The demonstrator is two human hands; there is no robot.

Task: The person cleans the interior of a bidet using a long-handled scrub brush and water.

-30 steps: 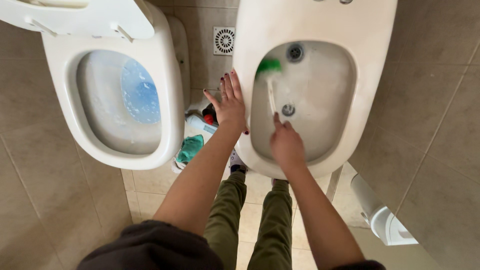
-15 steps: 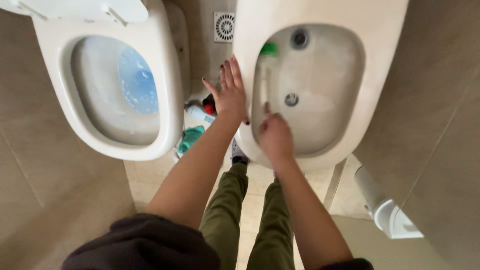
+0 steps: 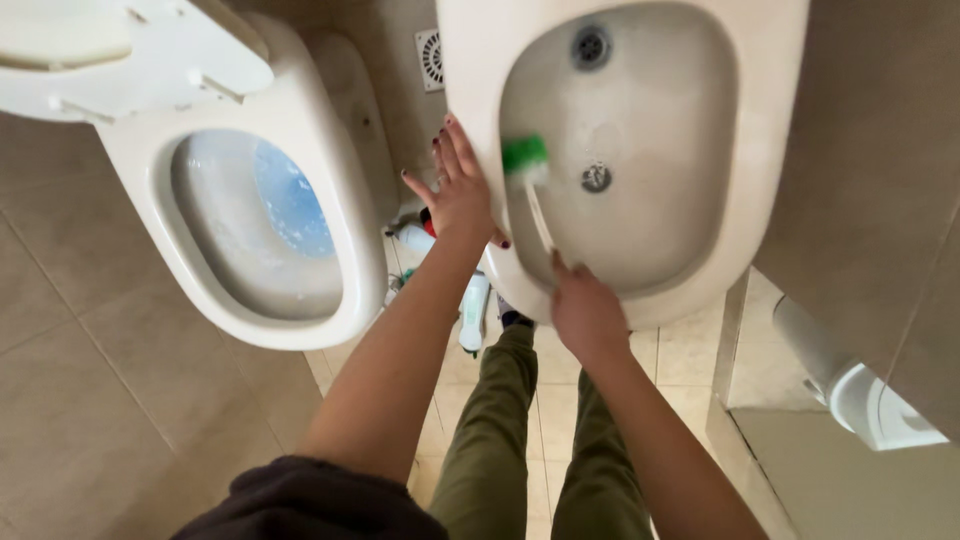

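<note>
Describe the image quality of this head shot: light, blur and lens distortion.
Head view: soft, even indoor light with no hard glare on the bidet or the toilet; faint shadow lies between the two. The brush in the right hand looks slightly smeared, while the left hand on the rim is sharp. The wide lens bends the floor tile lines near the edges.

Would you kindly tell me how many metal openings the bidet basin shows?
2: an overflow grille at the far end of the bidet, and a drain mid-basin beside the green brush.
</note>
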